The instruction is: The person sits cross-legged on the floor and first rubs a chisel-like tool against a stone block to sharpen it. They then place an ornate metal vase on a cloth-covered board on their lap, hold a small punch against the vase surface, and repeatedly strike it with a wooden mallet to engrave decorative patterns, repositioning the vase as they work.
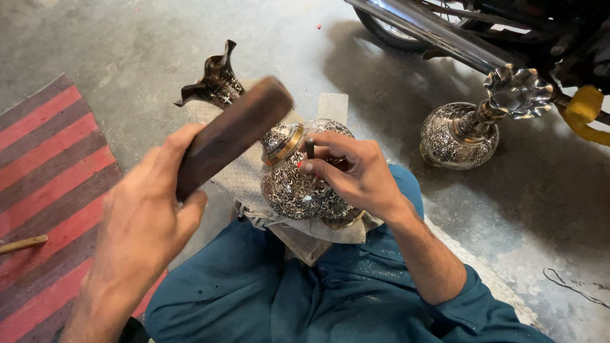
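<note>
My left hand [143, 219] grips a dark wooden block [232, 133], raised and tilted above an engraved metal vase [295, 187]. The vase lies on its side on a cloth-covered wooden support [244, 174] in front of my lap. Its flared, wavy mouth [216, 79] points away to the upper left. My right hand [356, 174] rests on the vase's round body and pinches a small dark chisel [310, 149] upright against the patterned surface. The chisel's tip is hidden by my fingers.
A second engraved vase [459, 134] with a flower-shaped mouth stands on the concrete floor at the right, beside a motorcycle's chrome exhaust pipe [432, 30] and a yellow cloth [584, 111]. A red striped rug [51, 190] with a wooden stick [22, 243] lies at the left.
</note>
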